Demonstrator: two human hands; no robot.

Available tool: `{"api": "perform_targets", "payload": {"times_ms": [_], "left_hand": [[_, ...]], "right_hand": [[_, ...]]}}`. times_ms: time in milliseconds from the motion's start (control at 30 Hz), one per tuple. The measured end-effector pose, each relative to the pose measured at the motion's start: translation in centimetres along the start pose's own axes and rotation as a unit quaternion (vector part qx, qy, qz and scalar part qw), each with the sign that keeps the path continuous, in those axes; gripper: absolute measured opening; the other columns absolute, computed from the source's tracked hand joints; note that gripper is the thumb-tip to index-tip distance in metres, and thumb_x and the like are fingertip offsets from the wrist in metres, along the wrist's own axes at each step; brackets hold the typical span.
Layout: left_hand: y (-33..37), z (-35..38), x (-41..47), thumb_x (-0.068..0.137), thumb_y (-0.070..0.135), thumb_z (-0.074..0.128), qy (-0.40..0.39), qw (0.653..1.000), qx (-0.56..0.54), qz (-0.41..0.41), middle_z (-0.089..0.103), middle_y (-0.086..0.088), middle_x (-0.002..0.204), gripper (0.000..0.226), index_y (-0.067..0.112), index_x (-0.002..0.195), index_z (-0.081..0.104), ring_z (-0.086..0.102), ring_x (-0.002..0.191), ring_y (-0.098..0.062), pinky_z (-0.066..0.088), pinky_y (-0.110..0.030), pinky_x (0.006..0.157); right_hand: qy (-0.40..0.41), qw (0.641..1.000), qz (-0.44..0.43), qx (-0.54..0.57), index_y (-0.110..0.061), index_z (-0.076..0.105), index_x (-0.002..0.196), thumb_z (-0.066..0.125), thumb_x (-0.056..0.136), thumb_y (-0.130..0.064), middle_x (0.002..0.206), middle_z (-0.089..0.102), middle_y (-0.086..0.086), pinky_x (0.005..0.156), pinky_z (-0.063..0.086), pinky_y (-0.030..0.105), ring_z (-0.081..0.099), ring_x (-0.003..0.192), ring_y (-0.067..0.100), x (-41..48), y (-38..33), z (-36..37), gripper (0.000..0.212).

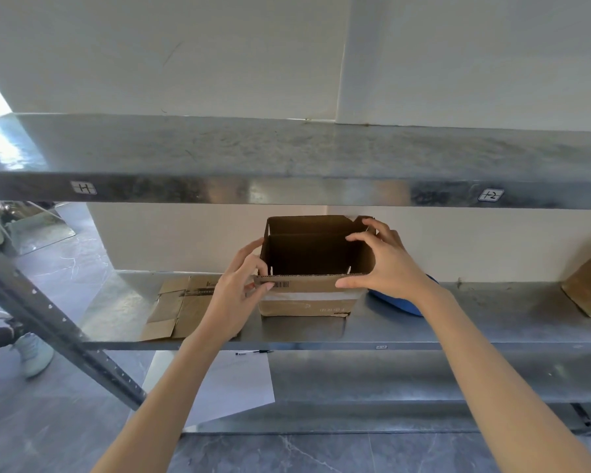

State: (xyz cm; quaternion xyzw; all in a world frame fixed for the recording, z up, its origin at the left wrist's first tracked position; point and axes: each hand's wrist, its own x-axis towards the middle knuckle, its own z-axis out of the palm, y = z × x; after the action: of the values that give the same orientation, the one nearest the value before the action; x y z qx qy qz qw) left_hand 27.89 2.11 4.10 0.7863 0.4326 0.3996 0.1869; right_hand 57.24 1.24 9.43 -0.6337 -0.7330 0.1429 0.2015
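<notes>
Shelving (458, 322) of grey metal lines a white wall (185, 56) over marbled floor (65, 268); on its middle level, left hand (236, 295) and right hand (386, 264) clasp the open cardboard box (307, 298).

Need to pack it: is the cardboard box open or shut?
Open. The cardboard box has its top unfolded, dark inside showing; left hand and right hand grip its rim.
</notes>
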Motion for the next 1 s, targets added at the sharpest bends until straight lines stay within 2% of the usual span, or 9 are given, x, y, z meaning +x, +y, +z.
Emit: {"api": "perform_targets", "payload": {"times_ms": [200, 367, 467, 567, 633, 733, 800, 867, 1000], "left_hand": [[-0.3, 0.4, 0.1, 0.092, 0.012, 0.066, -0.032, 0.999, 0.026, 0.026, 0.028, 0.015, 0.154, 0.027, 0.032, 0.092, 0.047, 0.04, 0.117, 0.02, 0.049, -0.016, 0.094], [-0.3, 0.7, 0.4, 0.094, 0.026, 0.063, -0.054, 0.995, 0.083, 0.01, 0.032, 0.006, 0.155, 0.019, 0.025, 0.111, 0.055, 0.06, 0.098, -0.009, 0.055, -0.034, 0.09], [-0.2, 0.8, 0.5, 0.095, 0.037, 0.06, -0.077, 0.992, 0.099, -0.007, 0.042, 0.005, 0.15, 0.037, 0.03, 0.131, 0.05, 0.057, 0.115, -0.016, 0.053, -0.041, 0.094], [-0.4, 0.5, 0.9, 0.095, 0.044, 0.057, -0.075, 0.992, 0.086, -0.053, 0.057, 0.008, 0.129, 0.053, 0.041, 0.141, 0.03, 0.061, 0.09, -0.006, 0.054, -0.035, 0.087], [-0.6, 0.6, 1.4, 0.095, 0.047, 0.056, -0.072, 0.991, 0.08, -0.077, 0.06, 0.013, 0.108, 0.062, 0.048, 0.143, 0.017, 0.059, 0.072, -0.003, 0.054, -0.027, 0.075], [-0.9, 1.0, 1.9, 0.094, 0.052, 0.053, -0.05, 0.992, 0.093, -0.068, 0.05, 0.022, 0.078, 0.064, 0.046, 0.144, 0.014, 0.056, 0.063, -0.001, 0.043, -0.017, 0.061], [-1.6, 1.1, 2.1, 0.095, 0.049, 0.052, -0.033, 0.993, 0.085, -0.069, 0.06, 0.016, 0.086, 0.059, 0.043, 0.142, 0.016, 0.062, 0.071, -0.005, 0.05, -0.024, 0.069], [-2.3, 1.2, 2.6, 0.098, 0.038, 0.054, -0.009, 0.995, 0.05, -0.08, 0.063, 0.005, 0.12, 0.055, 0.04, 0.141, 0.019, 0.066, 0.094, -0.012, 0.053, -0.035, 0.085], [-3.0, 1.5, 4.0, 0.091, 0.011, 0.067, 0.051, 0.997, -0.003, -0.065, 0.039, 0.003, 0.142, 0.071, 0.037, 0.143, 0.027, 0.061, 0.092, 0.006, 0.049, -0.006, 0.077]], "right_hand": [[-0.024, 0.999, 0.001, -0.032, -0.033, 0.002, 0.157, 0.073, 0.063, -0.074, 0.158, 0.004, -0.015, 0.111, 0.034, 0.042, 0.011, 0.143, 0.019, 0.6, -0.4, 0.3, 0.124], [-0.004, 0.999, -0.043, -0.007, -0.038, 0.01, 0.156, 0.075, 0.068, -0.068, 0.163, 0.005, -0.015, 0.114, 0.028, 0.039, 0.015, 0.145, 0.019, 0.7, -0.3, 1.4, 0.114], [0.029, 0.996, -0.059, 0.053, -0.034, 0.031, 0.152, 0.079, 0.071, -0.058, 0.157, 0.016, -0.013, 0.109, 0.035, 0.031, 0.032, 0.138, 0.011, 0.4, 0.0, 2.1, 0.097], [0.039, 0.992, -0.051, 0.109, -0.036, 0.033, 0.149, 0.08, 0.076, -0.048, 0.136, 0.045, -0.009, 0.104, 0.044, 0.03, 0.048, 0.121, 0.007, 0.1, 0.3, 2.6, 0.088], [0.008, 0.99, -0.032, 0.136, -0.041, 0.024, 0.151, 0.077, 0.08, -0.046, 0.119, 0.06, -0.011, 0.099, 0.037, 0.022, 0.053, 0.116, 0.005, 0.0, 0.4, 3.0, 0.09], [0.005, 0.99, -0.003, 0.144, -0.049, 0.017, 0.151, 0.071, 0.084, -0.05, 0.119, 0.064, -0.009, 0.099, 0.031, 0.027, 0.052, 0.116, 0.006, 0.1, 0.8, 3.5, 0.086], [0.023, 0.987, 0.009, 0.158, -0.049, 0.02, 0.149, 0.069, 0.086, -0.05, 0.122, 0.064, -0.004, 0.099, 0.035, 0.03, 0.053, 0.115, 0.008, 0.4, 0.9, 3.4, 0.08], [0.068, 0.985, 0.006, 0.161, -0.038, 0.028, 0.149, 0.072, 0.086, -0.04, 0.116, 0.063, -0.003, 0.096, 0.045, 0.031, 0.057, 0.108, 0.01, 0.8, 0.9, 3.4, 0.076], [0.149, 0.978, 0.009, 0.148, -0.027, 0.026, 0.151, 0.079, 0.082, -0.02, 0.133, 0.047, -0.001, 0.076, 0.052, 0.019, 0.058, 0.089, 0.009, 2.2, 1.1, 3.8, 0.087]]}}
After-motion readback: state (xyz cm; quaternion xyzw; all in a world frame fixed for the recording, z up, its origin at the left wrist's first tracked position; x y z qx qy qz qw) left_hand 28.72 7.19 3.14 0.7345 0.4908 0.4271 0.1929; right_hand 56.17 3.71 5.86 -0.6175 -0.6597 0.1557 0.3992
